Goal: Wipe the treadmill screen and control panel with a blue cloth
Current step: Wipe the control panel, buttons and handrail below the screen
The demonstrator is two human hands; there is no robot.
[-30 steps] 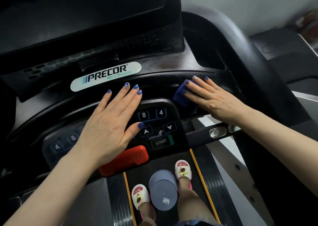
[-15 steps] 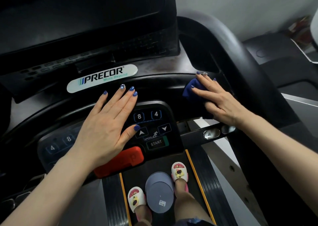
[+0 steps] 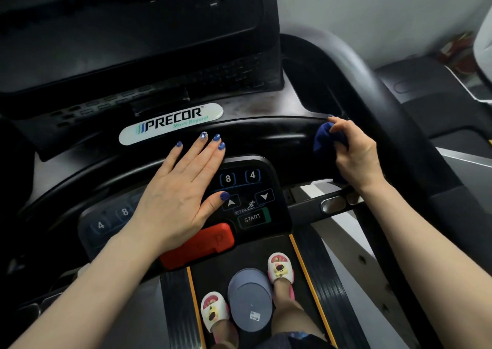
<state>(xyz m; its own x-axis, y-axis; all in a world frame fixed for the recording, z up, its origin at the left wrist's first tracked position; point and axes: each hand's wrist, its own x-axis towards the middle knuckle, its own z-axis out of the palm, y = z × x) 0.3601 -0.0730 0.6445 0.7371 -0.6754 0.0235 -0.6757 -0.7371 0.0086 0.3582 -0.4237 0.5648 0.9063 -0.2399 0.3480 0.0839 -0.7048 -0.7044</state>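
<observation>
One blue cloth [image 3: 323,138] (bunched) in right hand [image 3: 355,154]

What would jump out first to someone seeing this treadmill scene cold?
Probably the left hand with blue-painted nails, lying flat and open across the black control panel, just above the big red stop bar. Next, the right hand gripping a bunched dark blue cloth against the curved black rail at the right. The white oval PRECOR badge stands out below the dark screen.
</observation>
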